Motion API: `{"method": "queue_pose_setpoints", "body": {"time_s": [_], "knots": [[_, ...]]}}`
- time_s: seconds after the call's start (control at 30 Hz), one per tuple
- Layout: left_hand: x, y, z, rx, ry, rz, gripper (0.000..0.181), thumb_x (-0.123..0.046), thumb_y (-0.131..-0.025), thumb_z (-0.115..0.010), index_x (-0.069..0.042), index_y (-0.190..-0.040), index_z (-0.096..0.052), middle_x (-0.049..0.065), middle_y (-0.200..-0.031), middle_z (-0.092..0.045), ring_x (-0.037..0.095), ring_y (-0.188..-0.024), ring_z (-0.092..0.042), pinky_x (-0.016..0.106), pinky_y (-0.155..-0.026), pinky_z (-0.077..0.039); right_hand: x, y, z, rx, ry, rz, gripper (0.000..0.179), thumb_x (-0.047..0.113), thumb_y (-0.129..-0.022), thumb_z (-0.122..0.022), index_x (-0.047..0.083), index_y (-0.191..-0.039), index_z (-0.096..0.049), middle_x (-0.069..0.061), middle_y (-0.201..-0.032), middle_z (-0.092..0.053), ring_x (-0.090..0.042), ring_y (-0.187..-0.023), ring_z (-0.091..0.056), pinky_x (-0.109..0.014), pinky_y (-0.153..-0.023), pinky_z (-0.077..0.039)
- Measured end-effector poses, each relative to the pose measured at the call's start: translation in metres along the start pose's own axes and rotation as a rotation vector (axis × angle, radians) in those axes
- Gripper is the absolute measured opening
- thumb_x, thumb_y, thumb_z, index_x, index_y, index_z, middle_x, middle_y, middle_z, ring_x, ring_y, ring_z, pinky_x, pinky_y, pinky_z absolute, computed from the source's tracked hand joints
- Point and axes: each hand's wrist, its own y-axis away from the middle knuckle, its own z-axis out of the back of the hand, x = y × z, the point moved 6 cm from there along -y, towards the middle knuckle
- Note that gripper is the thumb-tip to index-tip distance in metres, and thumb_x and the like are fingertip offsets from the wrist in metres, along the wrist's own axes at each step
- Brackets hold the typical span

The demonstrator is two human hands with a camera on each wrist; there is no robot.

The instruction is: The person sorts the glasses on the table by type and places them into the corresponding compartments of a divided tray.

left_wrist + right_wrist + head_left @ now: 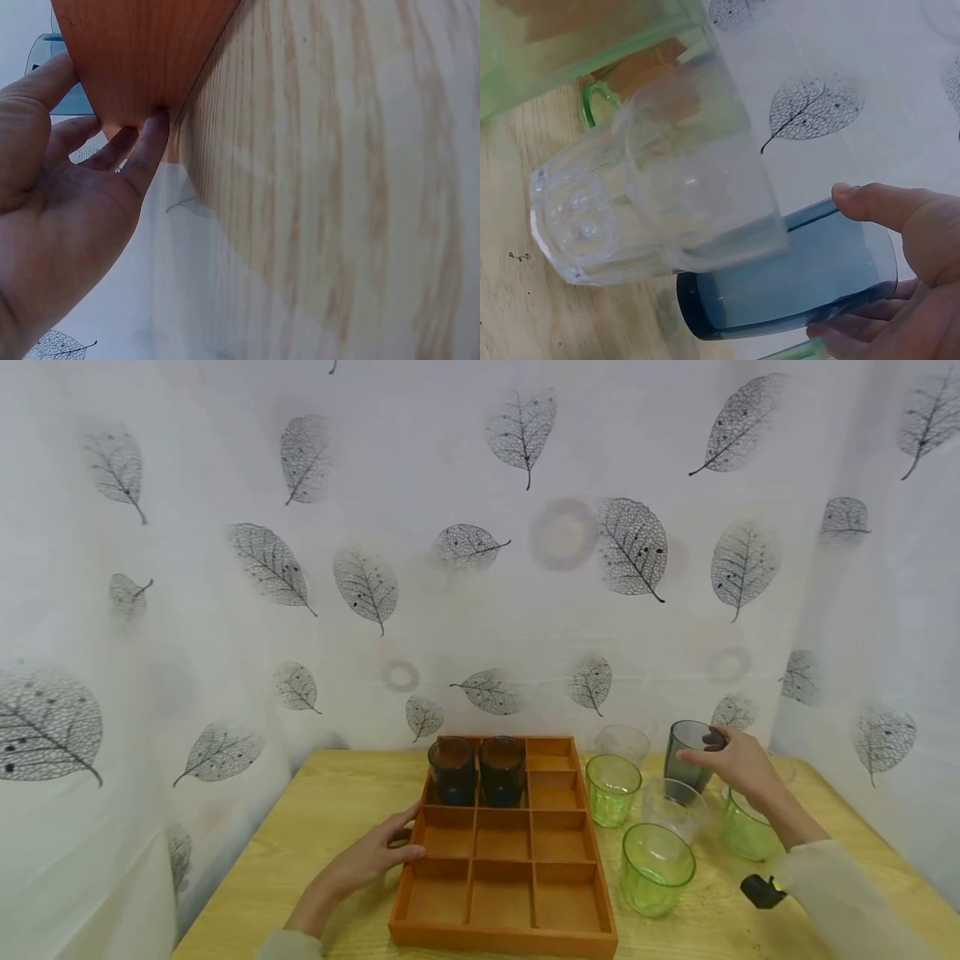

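Observation:
At the back right of the table, my right hand (738, 764) grips a smoky blue-grey glass (684, 760) near its rim. In the right wrist view the thumb lies on one side of this glass (802, 274) and the fingers on the other. A clear glass (667, 180) overlaps it there. My left hand (367, 857) holds the left wall of a wooden compartment tray (502, 935), thumb over the rim and fingertips (156, 124) against the outer side. Two dark glasses (452, 772) (502, 772) stand upright side by side in the tray's back left.
Green glasses (612, 793) (656, 872) (746, 831) stand right of the tray, among clear glasses (675, 810) (622, 743). A small black object (763, 892) shows by the right sleeve. A leaf-patterned curtain (480, 610) surrounds the table (330, 785) at the back and sides.

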Motion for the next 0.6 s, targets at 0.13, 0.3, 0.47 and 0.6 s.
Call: {"method": "queue_pose_setpoints", "body": {"time_s": [0.13, 0.3, 0.47, 0.6], "knots": [[0.001, 0.0, 0.001, 0.0, 0.004, 0.003, 0.078, -0.026, -0.106, -0.062, -0.006, -0.166, -0.017, 0.026, -0.168, -0.015, 0.053, -0.144, -0.032, 0.063, -0.113, -0.036, 0.01, 0.005, 0.009, -0.034, 0.011, 0.01, 0.107, 0.05, -0.095, -0.071, -0.018, -0.156, -0.016, -0.047, -0.144, -0.037, -0.06, -0.126, -0.046, -0.065, -0.094, -0.048], [0.001, 0.001, 0.001, 0.002, 0.009, 0.008, 0.078, -0.026, -0.106, -0.062, -0.006, -0.166, -0.016, 0.026, -0.168, -0.014, 0.054, -0.144, -0.031, 0.063, -0.112, -0.036, 0.028, 0.015, 0.021, -0.095, -0.004, 0.065, 0.105, 0.05, -0.095, -0.072, -0.017, -0.156, -0.019, -0.044, -0.142, -0.043, -0.058, -0.125, -0.048, -0.066, -0.093, -0.047], [0.0, 0.002, 0.0, 0.006, 0.019, 0.008, 0.078, -0.026, -0.106, -0.062, -0.006, -0.166, -0.016, 0.027, -0.168, -0.014, 0.053, -0.144, -0.031, 0.062, -0.113, -0.037, 0.042, 0.026, 0.031, -0.147, -0.038, 0.101, 0.099, 0.045, -0.097, -0.073, -0.016, -0.156, -0.021, -0.042, -0.14, -0.044, -0.055, -0.122, -0.05, -0.058, -0.088, -0.052], [-0.001, 0.001, 0.0, 0.002, 0.016, 0.008, 0.078, -0.026, -0.106, -0.062, -0.007, -0.166, -0.017, 0.026, -0.168, -0.014, 0.053, -0.144, -0.031, 0.062, -0.113, -0.036, 0.055, 0.036, 0.041, -0.18, -0.046, 0.126, 0.096, 0.042, -0.096, -0.074, -0.014, -0.156, -0.025, -0.038, -0.138, -0.048, -0.051, -0.12, -0.052, -0.048, -0.084, -0.052]]}}
